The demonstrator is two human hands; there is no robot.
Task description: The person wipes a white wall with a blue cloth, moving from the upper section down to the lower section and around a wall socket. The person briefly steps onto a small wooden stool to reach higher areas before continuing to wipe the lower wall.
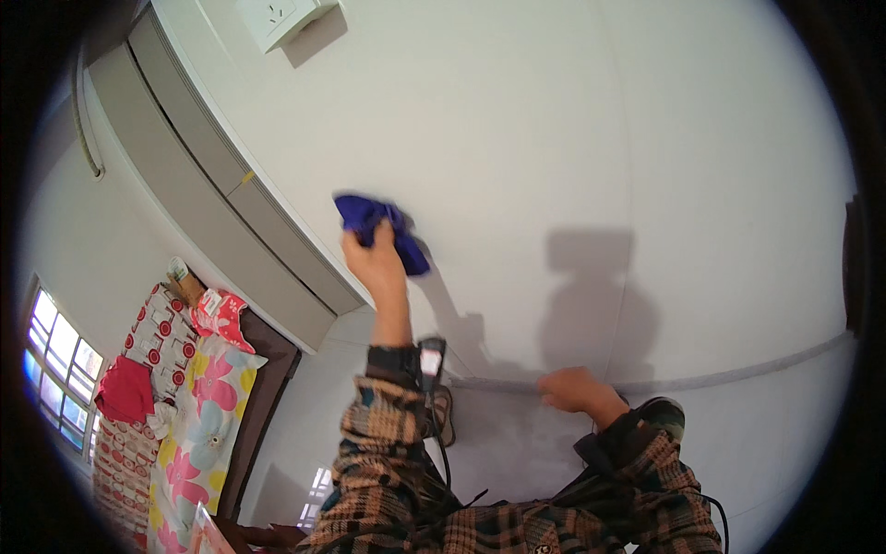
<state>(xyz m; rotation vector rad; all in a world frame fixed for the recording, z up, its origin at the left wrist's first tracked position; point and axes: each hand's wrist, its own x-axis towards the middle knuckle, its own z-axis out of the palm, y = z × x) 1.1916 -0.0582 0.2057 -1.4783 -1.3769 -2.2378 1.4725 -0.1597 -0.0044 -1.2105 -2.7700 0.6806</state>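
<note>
My left hand (377, 260) grips a bunched blue-purple cloth (412, 253) at a white wall (498, 138). The cloth casts a shadow on the wall; whether it lies flat against the surface is hard to tell. Down near the wall's foot, my right hand (573, 390) has its fingers curled in, and no object shows in it. Both forearms are in plaid sleeves. A black device (430, 360) with a white label sits beside my left wrist, and a black cable runs down from it.
A white wall socket (284, 17) juts out at the upper left. Grey sliding door panels (208, 166) border the wall. A bed with a floral sheet (208, 429) stands left, below a barred window (62, 367). A sandal (443, 415) shows on the pale floor (512, 450).
</note>
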